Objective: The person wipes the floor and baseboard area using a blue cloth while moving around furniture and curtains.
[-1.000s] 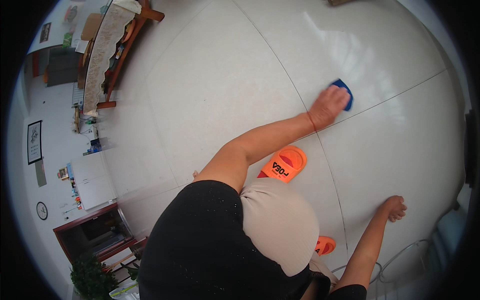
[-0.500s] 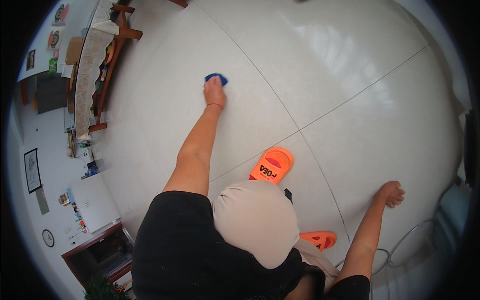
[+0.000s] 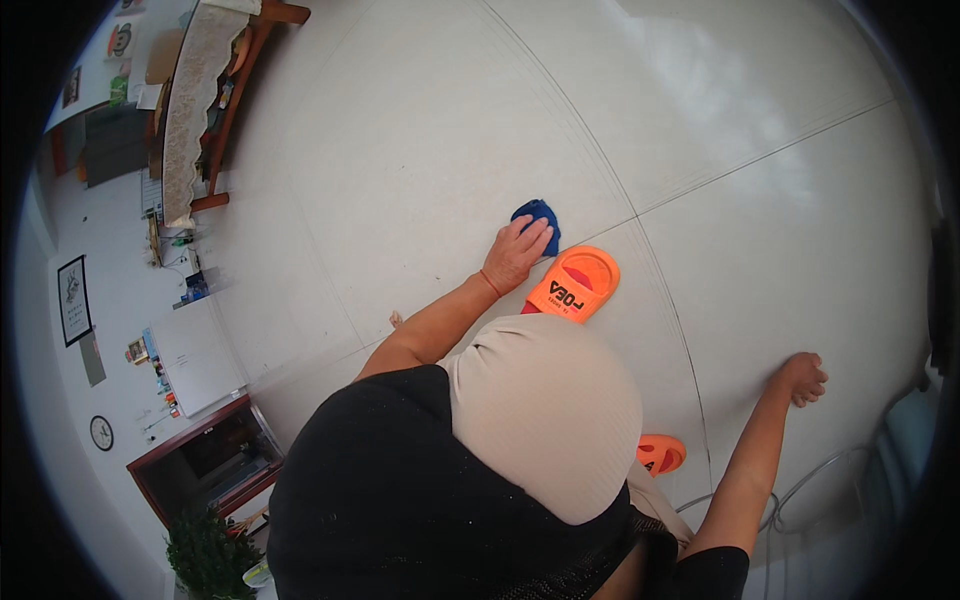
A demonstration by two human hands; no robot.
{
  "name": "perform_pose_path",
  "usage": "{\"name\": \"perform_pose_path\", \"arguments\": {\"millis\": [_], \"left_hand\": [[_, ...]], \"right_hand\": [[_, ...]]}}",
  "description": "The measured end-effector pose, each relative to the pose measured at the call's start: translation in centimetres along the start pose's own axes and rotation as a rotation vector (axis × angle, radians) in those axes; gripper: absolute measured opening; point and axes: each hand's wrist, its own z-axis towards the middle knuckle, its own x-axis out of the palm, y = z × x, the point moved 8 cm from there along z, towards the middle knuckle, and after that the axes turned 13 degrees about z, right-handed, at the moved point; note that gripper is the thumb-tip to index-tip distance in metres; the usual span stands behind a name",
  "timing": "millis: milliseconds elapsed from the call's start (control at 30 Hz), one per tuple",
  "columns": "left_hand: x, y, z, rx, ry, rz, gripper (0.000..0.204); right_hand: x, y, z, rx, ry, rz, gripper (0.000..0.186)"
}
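Observation:
My left hand (image 3: 515,250) presses a bunched blue cloth (image 3: 538,215) to the pale tiled floor (image 3: 420,130), its fingers bent over the cloth. Just to the right of the cloth, an orange slipper (image 3: 578,282) is on one of my feet. Out to the right, away from the body, is my right hand (image 3: 802,379). Its fingers are curled in and nothing shows in them. A second orange slipper (image 3: 662,455) peeks out from under my light trousers.
At the upper left stands a wooden table with a lace cloth (image 3: 195,110). A white cabinet (image 3: 203,350) and a green plant (image 3: 208,553) line the left side. Bent metal tubing (image 3: 820,465) and a grey-blue padded piece (image 3: 905,430) are at the right edge.
My left hand has swept the blue cloth back toward me and to the right, close to the slipper. The left arm is now bent. My right hand stays curled at the right.

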Motion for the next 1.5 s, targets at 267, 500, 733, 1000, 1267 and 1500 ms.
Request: {"name": "perform_pose_path", "arguments": {"millis": [267, 500, 733, 1000, 1267, 1500], "left_hand": [[-4.6, 23.9, -18.6, -1.047, 0.421, 0.429, 0.041], [-4.3, 6.8, 3.5, -0.269, -0.172, 0.067, 0.051], [0.8, 10.2, 1.9, -0.216, -0.104, 0.074, 0.048], [-5.1, 30.7, -7.1, -1.072, 0.215, 0.399, 0.034], [-6.8, 2.9, 21.2, 0.006, -0.305, -0.097, 0.047], [-4.7, -8.1, 28.9, 0.252, -0.027, -0.242, 0.079]], "right_hand": [[0.0, -0.1, 0.9, 0.020, -0.083, -0.003, 0.045], [0.2, 0.4, 0.1, 0.033, -0.025, -0.020, 0.045], [0.3, -0.1, 0.7, -0.008, -0.025, -0.041, 0.046], [0.1, 0.3, 0.0, 0.020, 0.004, -0.074, 0.044], [0.7, 1.4, -0.2, 0.247, 0.201, -0.040, 0.046], [-1.9, 15.4, -4.4, -0.113, 0.407, 0.595, 0.069]]}}
